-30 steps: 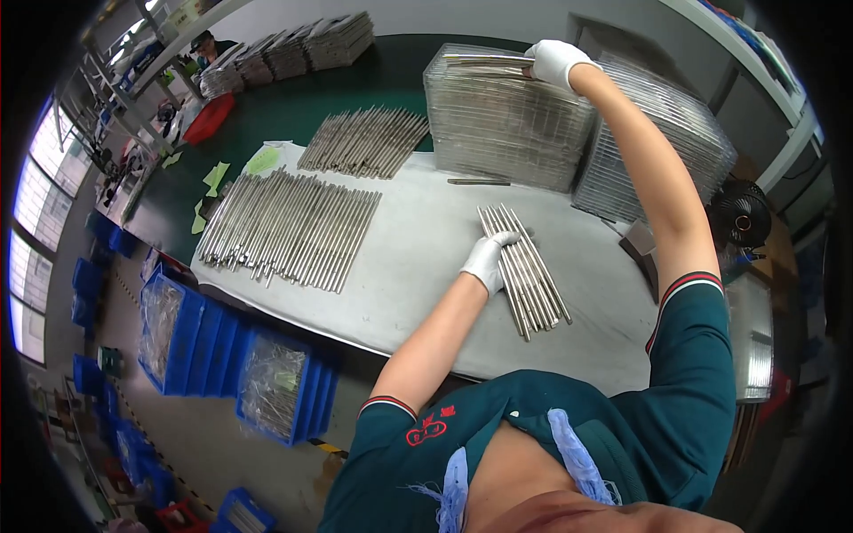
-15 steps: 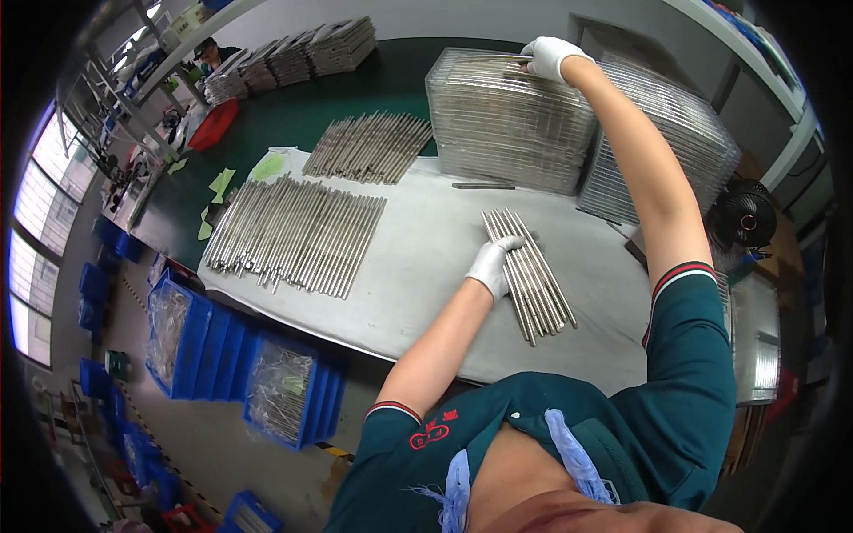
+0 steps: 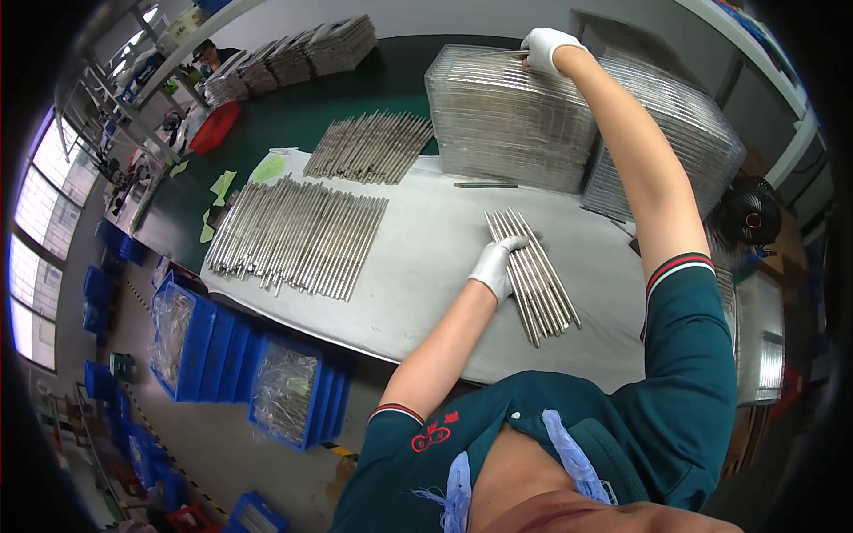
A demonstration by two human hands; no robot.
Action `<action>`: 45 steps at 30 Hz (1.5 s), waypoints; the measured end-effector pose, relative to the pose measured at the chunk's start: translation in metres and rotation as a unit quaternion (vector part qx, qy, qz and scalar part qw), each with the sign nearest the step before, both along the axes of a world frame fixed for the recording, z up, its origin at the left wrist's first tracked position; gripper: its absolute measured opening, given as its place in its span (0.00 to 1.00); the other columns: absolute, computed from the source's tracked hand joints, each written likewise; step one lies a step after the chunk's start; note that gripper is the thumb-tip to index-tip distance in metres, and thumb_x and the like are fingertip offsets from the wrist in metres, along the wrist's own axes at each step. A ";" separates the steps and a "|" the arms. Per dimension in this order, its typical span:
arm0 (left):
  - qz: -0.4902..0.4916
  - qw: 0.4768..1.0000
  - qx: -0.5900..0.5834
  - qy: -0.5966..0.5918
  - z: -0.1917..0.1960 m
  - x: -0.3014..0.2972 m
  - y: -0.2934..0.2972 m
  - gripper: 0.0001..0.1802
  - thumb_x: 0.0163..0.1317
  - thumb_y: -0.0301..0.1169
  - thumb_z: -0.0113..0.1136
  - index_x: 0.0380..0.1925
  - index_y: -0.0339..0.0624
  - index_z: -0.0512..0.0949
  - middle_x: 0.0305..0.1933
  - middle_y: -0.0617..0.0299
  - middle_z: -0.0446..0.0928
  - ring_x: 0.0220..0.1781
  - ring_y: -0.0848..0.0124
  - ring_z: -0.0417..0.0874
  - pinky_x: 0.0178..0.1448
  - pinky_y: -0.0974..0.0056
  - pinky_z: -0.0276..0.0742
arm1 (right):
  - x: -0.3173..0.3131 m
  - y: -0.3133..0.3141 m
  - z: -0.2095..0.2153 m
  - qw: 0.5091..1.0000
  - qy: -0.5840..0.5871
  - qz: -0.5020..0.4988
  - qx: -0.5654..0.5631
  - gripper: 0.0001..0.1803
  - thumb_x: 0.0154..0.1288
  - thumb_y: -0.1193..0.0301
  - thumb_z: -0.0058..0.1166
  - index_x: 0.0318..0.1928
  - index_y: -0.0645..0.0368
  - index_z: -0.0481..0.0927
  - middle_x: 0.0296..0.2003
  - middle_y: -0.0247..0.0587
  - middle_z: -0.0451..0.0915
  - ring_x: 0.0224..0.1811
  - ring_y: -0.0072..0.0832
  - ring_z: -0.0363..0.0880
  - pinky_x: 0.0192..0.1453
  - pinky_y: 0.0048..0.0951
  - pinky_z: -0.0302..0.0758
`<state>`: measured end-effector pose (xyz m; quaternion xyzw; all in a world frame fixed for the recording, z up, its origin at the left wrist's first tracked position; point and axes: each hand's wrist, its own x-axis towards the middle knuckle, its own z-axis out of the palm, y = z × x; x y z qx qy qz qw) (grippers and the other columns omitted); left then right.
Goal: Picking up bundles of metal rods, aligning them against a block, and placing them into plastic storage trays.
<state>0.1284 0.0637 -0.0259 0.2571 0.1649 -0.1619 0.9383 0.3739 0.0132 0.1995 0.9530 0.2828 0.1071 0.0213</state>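
Note:
My left hand (image 3: pixel 494 268), in a white glove, is wrapped round a bundle of thin metal rods (image 3: pixel 544 298) held slanting over the white-covered table. My right hand (image 3: pixel 551 50), also gloved, is at the top of a stack of clear plastic trays (image 3: pixel 511 124). Its fingers are closed on what looks like one thin metal rod (image 3: pixel 508 54), lying along the top tray; the fingertips are partly hidden. A row of similar rods (image 3: pixel 298 235) lies on the white cover (image 3: pixel 418 266) to the left, and a second group of rods (image 3: pixel 369 147) lies behind it.
A second tray stack (image 3: pixel 662 133) stands right of the first. One dark pen-like stick (image 3: pixel 486 185) lies before the trays. A black fan (image 3: pixel 751 213) is at the right. Blue bins (image 3: pixel 213 346) stand below the table's left edge. A person (image 3: pixel 213 55) sits far left.
My right hand has shifted slightly up and left over the top tray. My left hand keeps its grip on the rod bundle, nearly unmoved.

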 end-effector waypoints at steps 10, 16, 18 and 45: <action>-0.009 1.000 -0.003 -0.012 -0.004 0.003 -0.001 0.17 0.54 0.26 0.44 0.46 0.33 0.67 0.42 0.47 0.73 0.43 0.56 0.77 0.48 0.52 0.75 | -0.052 -0.003 0.002 0.981 -0.048 0.084 0.166 0.15 0.57 0.59 0.49 0.42 0.53 0.77 0.38 0.42 0.78 0.42 0.37 0.76 0.48 0.31 0.70; -0.010 1.000 -0.016 -0.025 0.001 0.000 0.003 0.15 0.56 0.29 0.50 0.43 0.33 0.69 0.41 0.49 0.74 0.43 0.57 0.77 0.47 0.52 0.76 | -0.159 -0.080 -0.075 0.945 0.293 0.081 0.117 0.21 0.58 0.54 0.49 0.36 0.61 0.77 0.25 0.43 0.78 0.28 0.27 0.77 0.35 0.27 0.73; -0.010 0.998 -0.039 -0.053 0.008 -0.001 -0.003 0.15 0.56 0.29 0.51 0.43 0.33 0.69 0.42 0.49 0.74 0.44 0.58 0.77 0.48 0.53 0.76 | -0.155 -0.128 -0.133 0.840 0.518 0.031 0.161 0.30 0.55 0.46 0.49 0.38 0.65 0.77 0.31 0.43 0.79 0.32 0.27 0.78 0.38 0.24 0.74; 0.029 0.997 -0.067 -0.032 -0.001 0.005 0.005 0.15 0.54 0.19 0.47 0.42 0.42 0.64 0.46 0.52 0.71 0.47 0.54 0.75 0.48 0.52 0.75 | -0.217 -0.156 -0.188 0.678 0.347 0.037 0.647 0.12 0.59 0.65 0.52 0.39 0.59 0.74 0.33 0.30 0.75 0.36 0.18 0.70 0.42 0.22 0.69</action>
